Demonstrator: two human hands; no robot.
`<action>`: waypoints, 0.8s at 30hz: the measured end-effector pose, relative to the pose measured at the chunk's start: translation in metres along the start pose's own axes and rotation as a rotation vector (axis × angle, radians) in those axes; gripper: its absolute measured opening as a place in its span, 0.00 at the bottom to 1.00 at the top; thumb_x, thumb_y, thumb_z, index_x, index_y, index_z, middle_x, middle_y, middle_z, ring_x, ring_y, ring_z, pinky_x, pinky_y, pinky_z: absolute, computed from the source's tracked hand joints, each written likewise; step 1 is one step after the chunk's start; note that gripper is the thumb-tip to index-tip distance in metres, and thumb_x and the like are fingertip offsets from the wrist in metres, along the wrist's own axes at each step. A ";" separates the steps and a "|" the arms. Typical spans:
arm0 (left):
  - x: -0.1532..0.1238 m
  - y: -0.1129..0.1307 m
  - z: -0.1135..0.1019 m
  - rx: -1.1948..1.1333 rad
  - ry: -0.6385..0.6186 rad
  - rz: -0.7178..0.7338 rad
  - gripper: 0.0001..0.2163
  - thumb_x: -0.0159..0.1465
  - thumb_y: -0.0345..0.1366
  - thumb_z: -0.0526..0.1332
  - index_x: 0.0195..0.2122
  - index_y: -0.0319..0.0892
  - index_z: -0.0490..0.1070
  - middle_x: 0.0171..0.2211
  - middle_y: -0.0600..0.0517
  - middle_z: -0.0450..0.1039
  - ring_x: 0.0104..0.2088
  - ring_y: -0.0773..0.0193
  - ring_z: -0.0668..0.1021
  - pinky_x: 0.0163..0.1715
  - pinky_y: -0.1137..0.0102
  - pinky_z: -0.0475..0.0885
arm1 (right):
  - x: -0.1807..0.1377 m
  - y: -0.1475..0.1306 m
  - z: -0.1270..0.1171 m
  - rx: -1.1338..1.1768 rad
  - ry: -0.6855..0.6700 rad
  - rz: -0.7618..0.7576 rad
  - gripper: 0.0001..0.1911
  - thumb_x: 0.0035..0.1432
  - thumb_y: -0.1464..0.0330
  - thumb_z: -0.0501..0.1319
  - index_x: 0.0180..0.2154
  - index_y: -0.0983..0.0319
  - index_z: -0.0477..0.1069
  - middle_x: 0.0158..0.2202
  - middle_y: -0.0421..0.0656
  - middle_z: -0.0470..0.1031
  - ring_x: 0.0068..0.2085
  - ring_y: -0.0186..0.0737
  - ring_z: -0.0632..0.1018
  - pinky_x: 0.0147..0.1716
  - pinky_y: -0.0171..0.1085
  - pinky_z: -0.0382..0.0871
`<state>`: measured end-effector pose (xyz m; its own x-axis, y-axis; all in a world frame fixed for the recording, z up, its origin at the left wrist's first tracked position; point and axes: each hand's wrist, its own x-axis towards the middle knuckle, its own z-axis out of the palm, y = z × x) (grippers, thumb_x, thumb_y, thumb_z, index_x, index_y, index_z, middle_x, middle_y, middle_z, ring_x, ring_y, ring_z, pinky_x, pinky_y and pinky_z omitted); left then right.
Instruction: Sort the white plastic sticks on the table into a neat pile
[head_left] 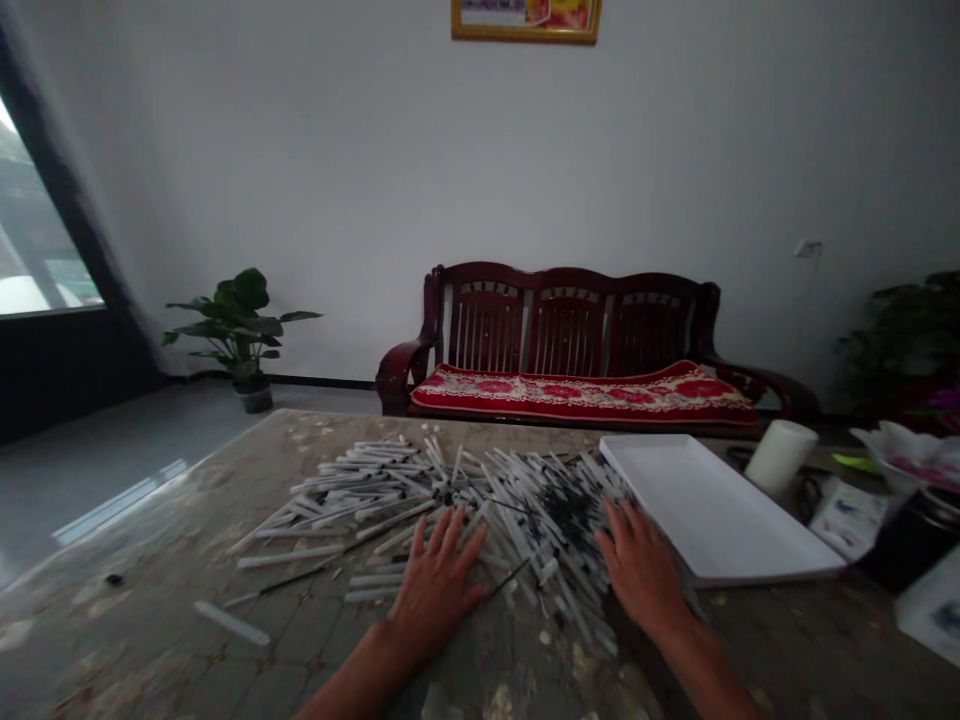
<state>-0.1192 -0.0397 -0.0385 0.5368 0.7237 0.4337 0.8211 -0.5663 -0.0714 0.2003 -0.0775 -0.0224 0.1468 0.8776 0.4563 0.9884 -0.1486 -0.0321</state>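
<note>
A loose heap of thin, pale translucent tubes point(517, 500), many with black ends, spreads across the table in front of me. My left hand point(442, 570) lies palm down on the near edge of the heap, its fingers stretched out and apart. On the heap's right side rests my right hand point(637, 560), also flat with spread fingers, close to the white tray point(720, 510). Black thin pieces point(570, 505) are mixed among the tubes near that hand. One single tube point(232, 622) lies apart at the left. What is under my palms is hidden.
The patterned table point(277, 670) has a small black piece point(113, 580) at its left. Right of the tray stand a white roll point(781, 458), a small box point(847, 515) and a white petal-shaped bowl point(915, 455). A dark wooden bench point(570, 330) and a potted plant point(244, 330) are beyond.
</note>
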 end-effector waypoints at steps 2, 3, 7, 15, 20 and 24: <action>0.004 -0.012 0.005 0.006 0.008 -0.027 0.27 0.63 0.45 0.62 0.63 0.55 0.63 0.65 0.45 0.63 0.64 0.44 0.64 0.63 0.44 0.53 | -0.007 -0.006 0.003 -0.017 -0.073 0.047 0.26 0.65 0.61 0.52 0.62 0.60 0.65 0.63 0.52 0.65 0.63 0.58 0.64 0.58 0.55 0.61; 0.005 -0.018 0.006 0.011 0.019 -0.045 0.24 0.64 0.43 0.60 0.63 0.55 0.64 0.64 0.46 0.64 0.64 0.45 0.64 0.63 0.44 0.54 | -0.009 -0.012 0.003 -0.016 -0.092 0.066 0.26 0.65 0.61 0.52 0.63 0.58 0.63 0.64 0.50 0.64 0.64 0.59 0.63 0.58 0.57 0.59; 0.013 -0.039 0.004 0.045 0.019 -0.115 0.20 0.67 0.36 0.55 0.60 0.54 0.68 0.63 0.47 0.66 0.64 0.48 0.65 0.63 0.45 0.54 | -0.008 -0.037 0.004 0.033 -0.119 0.107 0.26 0.65 0.62 0.52 0.63 0.57 0.64 0.65 0.48 0.64 0.65 0.59 0.63 0.59 0.58 0.57; 0.021 0.033 -0.013 -0.143 0.016 0.082 0.30 0.61 0.46 0.63 0.64 0.52 0.61 0.69 0.44 0.55 0.67 0.44 0.57 0.65 0.44 0.49 | -0.001 -0.033 -0.001 0.257 0.024 -0.018 0.23 0.67 0.62 0.48 0.59 0.58 0.68 0.64 0.49 0.64 0.64 0.50 0.65 0.61 0.50 0.60; 0.035 0.114 -0.026 -0.398 -0.196 0.549 0.43 0.56 0.61 0.62 0.69 0.55 0.49 0.72 0.43 0.44 0.70 0.44 0.50 0.65 0.40 0.39 | 0.013 0.006 0.005 0.116 0.036 0.113 0.25 0.66 0.62 0.48 0.58 0.68 0.68 0.60 0.58 0.67 0.63 0.53 0.66 0.61 0.50 0.60; 0.056 0.125 -0.017 -0.423 -0.227 0.526 0.37 0.58 0.61 0.59 0.66 0.53 0.55 0.70 0.42 0.49 0.69 0.43 0.51 0.64 0.37 0.38 | 0.011 0.011 0.008 0.018 -0.135 0.161 0.26 0.66 0.61 0.49 0.60 0.65 0.66 0.61 0.56 0.67 0.63 0.52 0.67 0.59 0.48 0.62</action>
<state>0.0102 -0.0768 -0.0083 0.9060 0.3507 0.2369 0.3211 -0.9343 0.1550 0.2129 -0.0659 -0.0244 0.3058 0.8965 0.3206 0.9521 -0.2848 -0.1115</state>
